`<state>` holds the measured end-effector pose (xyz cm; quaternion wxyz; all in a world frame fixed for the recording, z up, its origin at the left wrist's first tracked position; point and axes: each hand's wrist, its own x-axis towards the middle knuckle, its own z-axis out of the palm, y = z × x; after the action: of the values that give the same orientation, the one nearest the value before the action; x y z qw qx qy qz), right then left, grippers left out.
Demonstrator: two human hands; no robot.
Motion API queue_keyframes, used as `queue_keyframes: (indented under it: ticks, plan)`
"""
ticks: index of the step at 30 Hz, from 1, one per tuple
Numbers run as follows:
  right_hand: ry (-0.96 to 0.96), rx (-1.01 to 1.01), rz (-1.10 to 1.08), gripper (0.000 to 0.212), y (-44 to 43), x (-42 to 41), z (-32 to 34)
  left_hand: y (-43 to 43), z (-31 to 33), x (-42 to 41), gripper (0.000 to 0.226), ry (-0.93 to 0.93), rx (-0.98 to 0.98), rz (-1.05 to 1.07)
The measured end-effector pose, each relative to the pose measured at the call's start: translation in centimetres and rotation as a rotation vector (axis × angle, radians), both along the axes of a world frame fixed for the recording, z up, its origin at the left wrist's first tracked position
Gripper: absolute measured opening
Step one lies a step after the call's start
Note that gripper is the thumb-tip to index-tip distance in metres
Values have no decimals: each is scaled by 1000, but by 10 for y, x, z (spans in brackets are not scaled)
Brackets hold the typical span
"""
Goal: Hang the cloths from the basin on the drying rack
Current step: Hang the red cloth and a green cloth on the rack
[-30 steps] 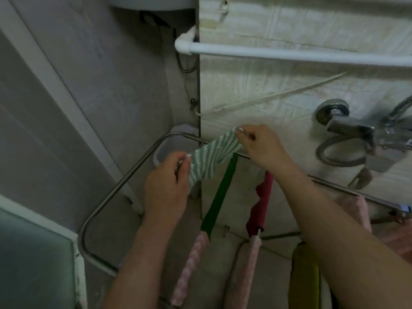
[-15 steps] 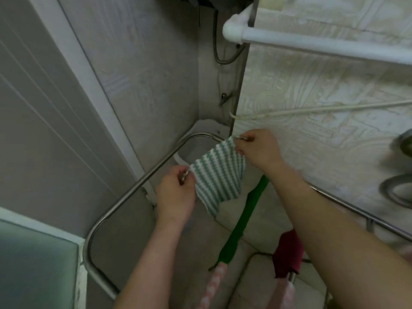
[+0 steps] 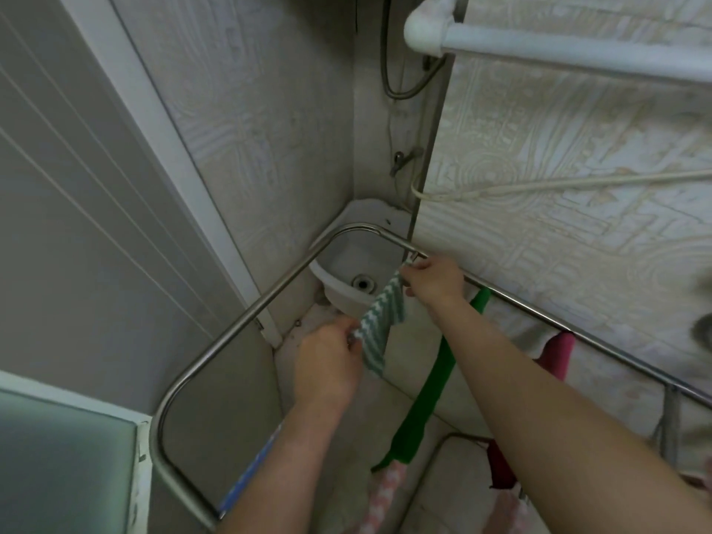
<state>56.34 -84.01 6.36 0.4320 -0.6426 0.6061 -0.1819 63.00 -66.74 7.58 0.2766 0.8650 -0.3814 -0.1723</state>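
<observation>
Cloth (image 3: 379, 325) stretched between left hand (image 3: 327, 364) and right hand (image 3: 433, 281), inside the rack rail (image 3: 231, 331) loop, right hand up against the rail. Small sink (image 3: 356, 281) in the corner behind. Pipe (image 3: 558, 52) on the wall above right. More cloths (image 3: 435, 383) hang off the rail at right.

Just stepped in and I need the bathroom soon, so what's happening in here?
A person is hanging washing. Both hands hold a green-and-white striped cloth stretched between them: the left hand grips its lower corner, the right hand holds the upper corner up at the metal drying rack rail. It isn't draped over the rail yet. A green cloth and a pink cloth already hang there.
</observation>
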Motion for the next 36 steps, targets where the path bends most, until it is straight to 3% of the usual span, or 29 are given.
queue_keyframes:
  ticks: [6,10,15,19,22,24,26,29,33,36]
  plan:
    - [40,-81,-78,14,-8,5,-1,-3,-2,-5,28,-98,-63,6]
    - [107,-182,-37,19,-4,1,3,-5,-4,-4,30,-102,-95,-55]
    - [164,-211,312,37,15,-6,18,-1,-8,-6,39,-113,-102,-91]
    - [257,-207,496,53,32,-28,40,15,-8,-8,60,-302,-82,-174]
    - [301,-281,364,40,49,-57,51,31,4,-25,44,-177,-67,-334]
    - [296,-228,329,34,63,-79,55,39,8,-45,31,-114,-2,-490]
    - [261,-136,349,29,80,-96,55,44,5,-60,36,-124,78,-565]
    - [305,-125,311,32,108,-117,49,45,1,-71,44,-113,131,-571]
    - [560,-299,107,37,149,-148,35,46,-5,-73,43,-65,103,-577]
    - [631,-296,-60,35,171,-172,25,47,-8,-76,38,-63,81,-583]
